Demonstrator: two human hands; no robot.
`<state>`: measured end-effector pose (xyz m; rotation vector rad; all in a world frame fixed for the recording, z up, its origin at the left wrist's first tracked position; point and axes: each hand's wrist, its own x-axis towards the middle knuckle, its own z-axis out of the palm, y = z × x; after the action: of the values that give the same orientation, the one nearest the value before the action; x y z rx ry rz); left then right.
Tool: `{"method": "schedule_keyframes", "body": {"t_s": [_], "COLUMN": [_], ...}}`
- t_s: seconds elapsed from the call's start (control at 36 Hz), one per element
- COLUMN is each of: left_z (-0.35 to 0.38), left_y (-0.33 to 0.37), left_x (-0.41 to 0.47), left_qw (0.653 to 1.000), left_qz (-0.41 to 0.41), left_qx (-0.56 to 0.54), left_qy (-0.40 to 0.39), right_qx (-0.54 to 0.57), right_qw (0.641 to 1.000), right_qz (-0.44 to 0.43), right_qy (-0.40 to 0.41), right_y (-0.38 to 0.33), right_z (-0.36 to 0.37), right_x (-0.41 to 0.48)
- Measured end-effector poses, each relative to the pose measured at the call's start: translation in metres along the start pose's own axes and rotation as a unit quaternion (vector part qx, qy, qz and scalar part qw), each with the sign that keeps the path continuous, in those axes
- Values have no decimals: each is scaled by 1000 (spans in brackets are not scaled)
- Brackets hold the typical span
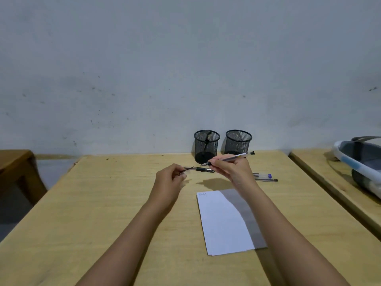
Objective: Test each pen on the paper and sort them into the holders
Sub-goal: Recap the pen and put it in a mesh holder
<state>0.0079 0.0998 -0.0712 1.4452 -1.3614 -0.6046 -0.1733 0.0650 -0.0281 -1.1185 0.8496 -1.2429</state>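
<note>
My right hand (pixel 233 168) is shut on a clear pen (pixel 235 157) with a black end, held above the table with its tip pointing left. My left hand (pixel 170 178) pinches a small dark pen cap (pixel 186 170). A black-grip pen (pixel 201 169) lies on the table between my hands. Two more pens (pixel 265 177), one with a blue cap, lie to the right of my right hand. White paper (pixel 218 221) with a small scribble at its top left lies nearer to me. Two black mesh holders stand at the back: the left holder (pixel 206 146) contains a pen, the right holder (pixel 238 142) looks empty.
The wooden table (pixel 103 203) ends at a grey wall. A second table (pixel 321 178) at the right carries a white and grey container (pixel 362 162). A brown piece of furniture (pixel 16 168) stands at the left.
</note>
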Motion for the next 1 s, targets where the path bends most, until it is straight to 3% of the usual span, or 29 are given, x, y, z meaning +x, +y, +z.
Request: {"method": "schedule_keyframes", "body": {"t_s": [0.11, 0.47, 0.61, 0.81, 1.0], "left_z": [5, -2, -9, -7, -6], "left_y": [20, 42, 44, 52, 56], "left_x": [0, 4, 4, 2, 5], "left_qw": [995, 988, 987, 981, 977], "left_qz": [11, 43, 45, 54, 57], "left_qx": [-98, -146, -150, -173, -191], "left_qy": [1, -41, -38, -73, -80], "right_qx": [30, 37, 76, 33, 39], "right_qw": [1000, 999, 997, 998, 997], "right_qz": [1, 2, -6, -16, -48], "right_qy": [6, -19, 11, -44, -45], "right_y": [-2, -23, -31, -27, -24], "right_z": [2, 1, 1, 9, 8], "right_x": [-3, -12, -12, -18, -20]}}
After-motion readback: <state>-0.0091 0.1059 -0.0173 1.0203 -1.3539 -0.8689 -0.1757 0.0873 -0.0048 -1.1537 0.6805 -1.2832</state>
